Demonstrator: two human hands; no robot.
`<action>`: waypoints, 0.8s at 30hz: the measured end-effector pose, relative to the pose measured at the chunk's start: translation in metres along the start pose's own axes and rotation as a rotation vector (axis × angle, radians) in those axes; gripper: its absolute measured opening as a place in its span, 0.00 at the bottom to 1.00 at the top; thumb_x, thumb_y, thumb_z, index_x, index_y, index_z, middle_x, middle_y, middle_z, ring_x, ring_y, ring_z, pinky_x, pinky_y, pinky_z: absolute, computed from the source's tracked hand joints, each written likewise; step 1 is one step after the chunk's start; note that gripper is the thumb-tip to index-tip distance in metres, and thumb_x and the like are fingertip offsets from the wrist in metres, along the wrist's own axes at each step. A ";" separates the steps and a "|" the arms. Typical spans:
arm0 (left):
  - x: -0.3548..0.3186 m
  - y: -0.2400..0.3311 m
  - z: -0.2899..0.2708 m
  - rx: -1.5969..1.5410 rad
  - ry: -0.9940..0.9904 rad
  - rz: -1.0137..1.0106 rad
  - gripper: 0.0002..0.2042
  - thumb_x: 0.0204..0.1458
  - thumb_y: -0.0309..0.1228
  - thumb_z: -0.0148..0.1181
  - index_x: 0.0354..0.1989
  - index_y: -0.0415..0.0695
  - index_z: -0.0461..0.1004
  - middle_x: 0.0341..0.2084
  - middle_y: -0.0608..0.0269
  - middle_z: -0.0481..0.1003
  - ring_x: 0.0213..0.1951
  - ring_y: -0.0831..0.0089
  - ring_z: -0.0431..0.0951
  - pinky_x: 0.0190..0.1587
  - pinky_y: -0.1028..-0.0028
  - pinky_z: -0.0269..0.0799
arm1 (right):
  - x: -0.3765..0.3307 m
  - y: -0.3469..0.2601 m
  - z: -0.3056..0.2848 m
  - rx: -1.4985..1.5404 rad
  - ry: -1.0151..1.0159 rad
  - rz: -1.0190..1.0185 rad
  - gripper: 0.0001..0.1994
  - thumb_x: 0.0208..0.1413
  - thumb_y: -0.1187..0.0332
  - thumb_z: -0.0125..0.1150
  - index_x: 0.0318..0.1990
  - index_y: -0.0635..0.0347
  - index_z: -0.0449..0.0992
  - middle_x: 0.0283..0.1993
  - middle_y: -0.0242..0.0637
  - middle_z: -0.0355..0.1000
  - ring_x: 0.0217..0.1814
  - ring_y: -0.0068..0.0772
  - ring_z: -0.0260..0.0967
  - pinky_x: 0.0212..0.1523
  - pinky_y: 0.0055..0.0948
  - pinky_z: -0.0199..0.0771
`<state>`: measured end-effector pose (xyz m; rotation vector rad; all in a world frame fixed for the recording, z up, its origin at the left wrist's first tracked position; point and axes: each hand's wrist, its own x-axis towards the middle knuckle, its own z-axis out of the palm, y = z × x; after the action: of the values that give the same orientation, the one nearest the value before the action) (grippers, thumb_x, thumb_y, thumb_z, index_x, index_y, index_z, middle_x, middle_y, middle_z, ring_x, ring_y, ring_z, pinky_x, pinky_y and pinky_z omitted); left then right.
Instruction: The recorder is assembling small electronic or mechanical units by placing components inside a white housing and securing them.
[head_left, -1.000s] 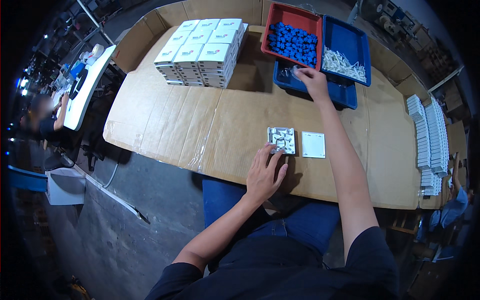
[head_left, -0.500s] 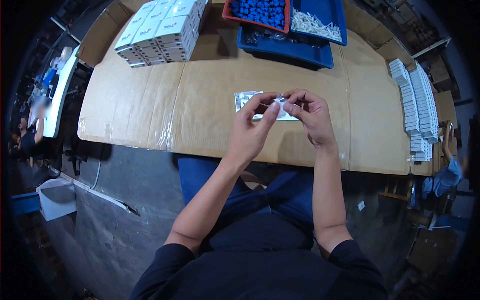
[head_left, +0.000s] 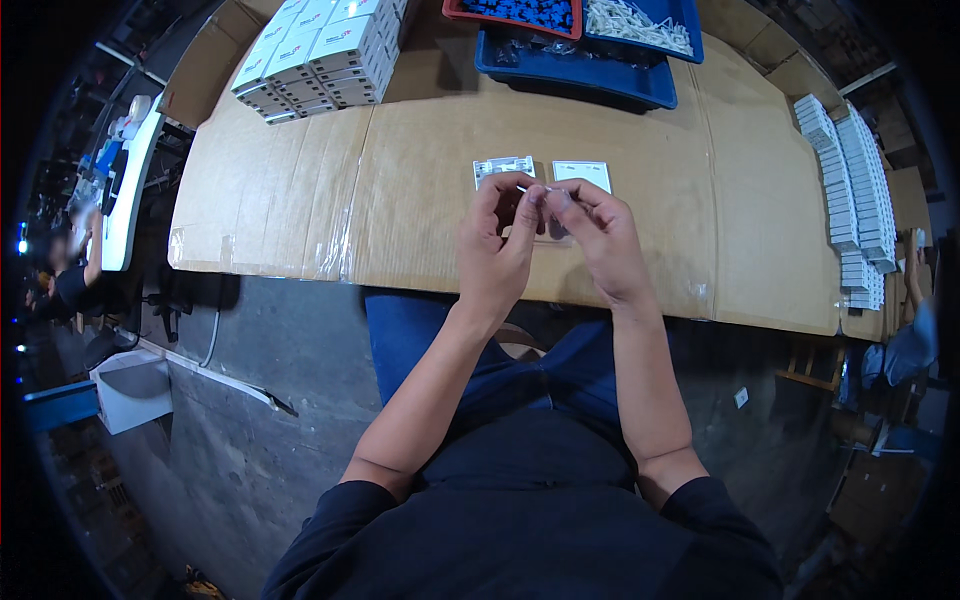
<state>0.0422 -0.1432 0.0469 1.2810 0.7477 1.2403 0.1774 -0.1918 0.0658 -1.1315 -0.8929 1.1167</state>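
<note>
My left hand (head_left: 502, 232) and my right hand (head_left: 602, 238) meet over the near middle of the table, thumbs and fingertips pinched together. Between the fingertips is a small whitish piece (head_left: 545, 191), mostly covered by the fingers, so its kind is unclear. Just beyond my left hand lies a white tray-like housing (head_left: 503, 167) with parts inside. A flat white panel (head_left: 582, 172) with small dark marks rests beyond my right hand, apart from the housing.
Stacked white boxes (head_left: 315, 60) stand at the far left of the cardboard-covered table (head_left: 420, 190). At the back are a red bin (head_left: 560, 33) of blue parts and blue trays (head_left: 640, 85), one with white sticks. More boxes (head_left: 850, 190) line the right edge. Other people work at both sides.
Both hands have drawn slightly closer to me and left, still pinching together. The white panel now shows fully beyond them. The whole view has shifted a little.
</note>
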 end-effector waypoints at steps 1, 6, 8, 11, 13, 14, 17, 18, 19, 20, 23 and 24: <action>-0.001 -0.002 0.001 0.051 0.003 0.100 0.06 0.69 0.29 0.59 0.45 0.38 0.73 0.28 0.69 0.76 0.28 0.86 0.73 0.29 0.82 0.68 | 0.002 0.006 0.003 -0.010 -0.004 -0.009 0.07 0.69 0.70 0.62 0.45 0.66 0.81 0.36 0.29 0.78 0.37 0.14 0.69 0.41 0.17 0.68; -0.007 0.001 -0.001 0.092 0.119 0.066 0.07 0.70 0.30 0.57 0.47 0.39 0.72 0.29 0.69 0.74 0.29 0.86 0.71 0.31 0.82 0.68 | 0.002 0.011 0.003 0.239 0.356 -0.116 0.07 0.70 0.70 0.58 0.40 0.63 0.80 0.36 0.33 0.78 0.32 0.16 0.68 0.33 0.20 0.70; -0.002 0.000 -0.005 0.018 0.216 0.129 0.06 0.71 0.30 0.56 0.46 0.39 0.71 0.28 0.70 0.73 0.28 0.87 0.70 0.29 0.82 0.66 | 0.000 0.005 -0.002 0.151 0.350 -0.106 0.08 0.71 0.68 0.58 0.42 0.62 0.79 0.36 0.33 0.77 0.33 0.17 0.69 0.34 0.20 0.70; -0.001 -0.003 -0.006 0.010 0.216 0.132 0.06 0.71 0.30 0.56 0.46 0.40 0.70 0.28 0.70 0.72 0.28 0.87 0.70 0.28 0.83 0.64 | -0.009 0.001 -0.003 0.007 0.269 -0.078 0.09 0.72 0.65 0.56 0.43 0.61 0.79 0.38 0.32 0.78 0.34 0.17 0.69 0.36 0.21 0.70; -0.002 -0.005 -0.005 0.003 0.223 0.134 0.06 0.71 0.30 0.56 0.47 0.40 0.70 0.29 0.70 0.73 0.28 0.87 0.70 0.28 0.83 0.64 | -0.018 0.004 0.002 -0.076 -0.005 0.028 0.09 0.68 0.66 0.63 0.41 0.63 0.80 0.36 0.31 0.79 0.34 0.17 0.70 0.35 0.20 0.71; -0.003 -0.006 -0.004 -0.001 0.230 0.136 0.06 0.71 0.30 0.56 0.47 0.40 0.70 0.29 0.69 0.73 0.28 0.87 0.70 0.28 0.84 0.64 | -0.021 0.009 0.008 -0.058 -0.020 0.036 0.08 0.67 0.68 0.65 0.41 0.64 0.80 0.36 0.30 0.79 0.34 0.16 0.70 0.36 0.20 0.72; -0.005 -0.002 -0.002 0.022 0.244 0.152 0.07 0.71 0.30 0.56 0.48 0.39 0.70 0.30 0.68 0.74 0.28 0.86 0.71 0.28 0.84 0.65 | -0.024 0.014 0.020 0.024 0.038 0.012 0.06 0.67 0.70 0.65 0.41 0.64 0.80 0.36 0.31 0.80 0.33 0.16 0.70 0.36 0.20 0.72; -0.005 -0.002 -0.003 0.024 0.243 0.152 0.07 0.71 0.30 0.56 0.48 0.39 0.70 0.30 0.68 0.74 0.28 0.86 0.71 0.28 0.84 0.65 | -0.024 0.016 0.019 0.011 0.038 0.003 0.06 0.67 0.70 0.64 0.41 0.64 0.80 0.35 0.32 0.80 0.33 0.16 0.70 0.35 0.19 0.72; -0.005 -0.002 -0.005 -0.007 0.251 0.118 0.07 0.70 0.29 0.56 0.48 0.39 0.69 0.32 0.66 0.75 0.28 0.86 0.71 0.28 0.84 0.65 | -0.024 0.017 0.018 0.014 0.037 0.003 0.06 0.67 0.70 0.64 0.41 0.64 0.80 0.35 0.32 0.80 0.33 0.16 0.70 0.35 0.19 0.72; -0.004 -0.002 -0.006 -0.039 0.259 0.084 0.07 0.70 0.29 0.57 0.48 0.39 0.69 0.33 0.64 0.75 0.29 0.86 0.71 0.28 0.84 0.65 | -0.024 0.018 0.017 0.014 0.040 -0.005 0.06 0.67 0.70 0.64 0.41 0.64 0.80 0.35 0.32 0.79 0.33 0.16 0.70 0.35 0.19 0.72; 0.004 0.005 -0.012 -0.094 0.280 -0.038 0.07 0.70 0.29 0.57 0.49 0.39 0.69 0.37 0.62 0.76 0.29 0.85 0.72 0.30 0.83 0.67 | -0.023 0.019 0.013 0.014 0.067 -0.020 0.06 0.67 0.70 0.64 0.41 0.64 0.80 0.35 0.31 0.79 0.32 0.15 0.69 0.34 0.19 0.71; 0.006 0.010 -0.013 -0.105 0.292 0.013 0.09 0.67 0.26 0.61 0.50 0.37 0.71 0.39 0.61 0.76 0.30 0.84 0.72 0.33 0.81 0.68 | -0.023 0.019 0.011 0.015 0.091 -0.022 0.06 0.67 0.70 0.64 0.41 0.64 0.80 0.35 0.31 0.79 0.32 0.15 0.69 0.34 0.19 0.71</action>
<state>0.0293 -0.1351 0.0552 1.0324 0.8702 1.4764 0.1573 -0.2107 0.0498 -1.1488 -0.8234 1.0444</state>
